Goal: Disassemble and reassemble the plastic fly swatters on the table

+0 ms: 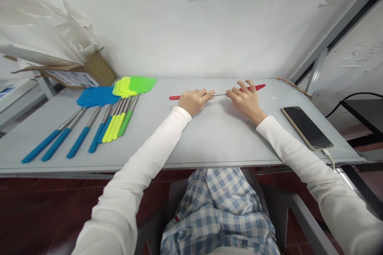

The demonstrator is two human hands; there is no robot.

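Observation:
A red fly swatter with a metal rod (220, 94) lies crosswise in both hands, just above or on the table. My left hand (196, 101) is closed around it near the red handle, whose end sticks out to the left. Further right, my right hand (244, 101) pinches the rod close to the red head, with some fingers raised. The head is turned nearly edge-on, partly hidden behind those fingers. To the left lie several similar swatters: blue heads (97, 96), yellow heads (121, 87) and a green head (143, 84), their handles pointing toward me.
A grey table (209, 139) stands against a white wall. At the back left is an open cardboard box (98, 69) with plastic wrapping (38, 20). A phone (306, 127) with a white cable (329, 155) lies at the right. Thin wires (295, 87) run along the back right edge.

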